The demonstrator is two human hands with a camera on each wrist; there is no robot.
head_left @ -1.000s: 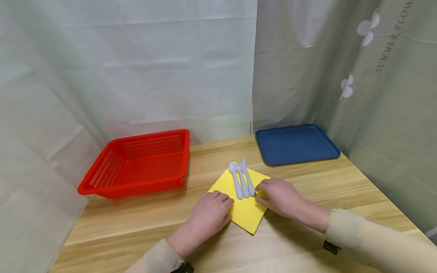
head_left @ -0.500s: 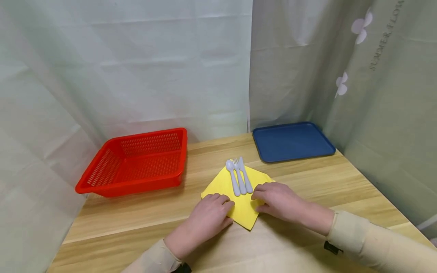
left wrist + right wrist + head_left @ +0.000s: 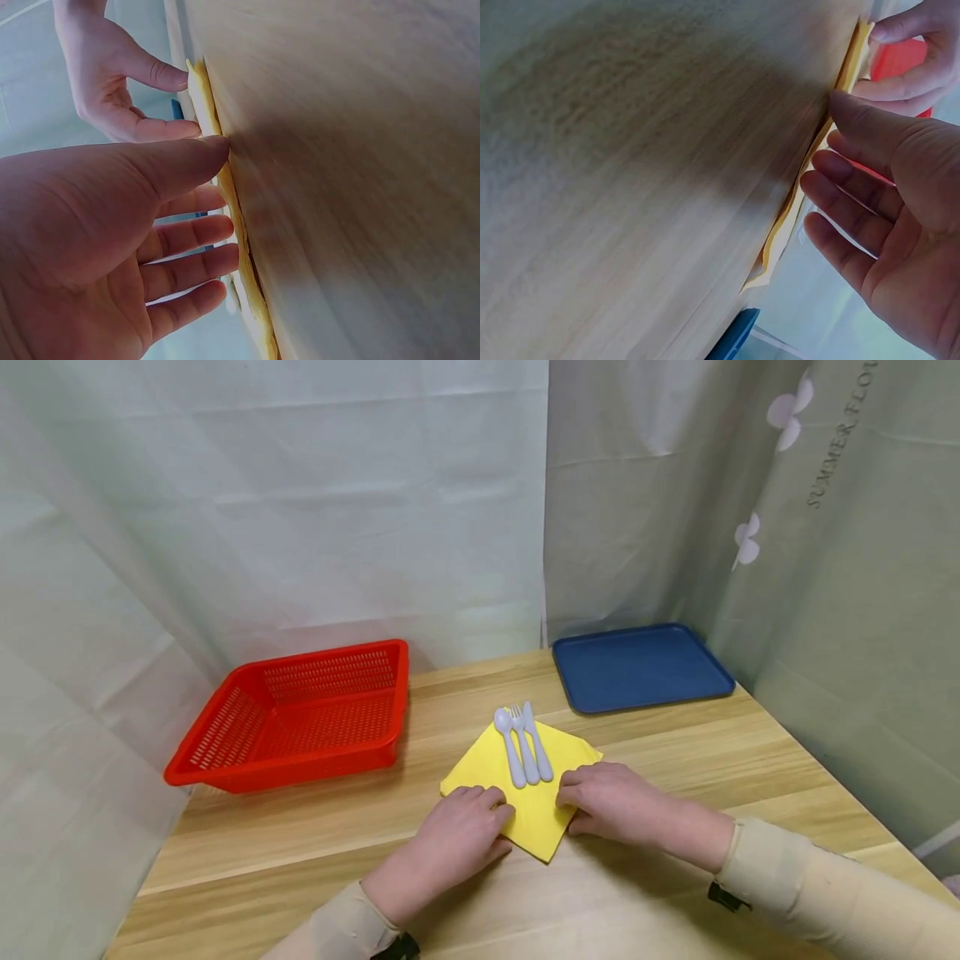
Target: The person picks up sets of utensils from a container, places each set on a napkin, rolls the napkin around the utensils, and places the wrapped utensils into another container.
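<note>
A yellow folded napkin (image 3: 536, 827) lies cornerwise on the wooden table in the head view. On its far half rest a pale grey spoon (image 3: 502, 720), a fork (image 3: 526, 753) and a knife (image 3: 541, 753), side by side. My left hand (image 3: 459, 837) touches the napkin's near left edge, thumb (image 3: 199, 161) at the border and loosely spread fingertips on the cloth's top side. Opposite it, my right hand (image 3: 617, 802) rests at the near right edge with relaxed fingers (image 3: 847, 195). Neither wrist view shows the napkin lifted clearly off the table.
A red perforated basket (image 3: 393, 747) stands at the back left. A flat blue tray (image 3: 641, 668) lies at the back right. Pale curtains (image 3: 337, 527) hang behind the table (image 3: 300, 852) and along both sides.
My right hand has slid a little nearer to me along the napkin's right edge, so its right corner shows. The left hand barely moves. The head view has shifted slightly.
</note>
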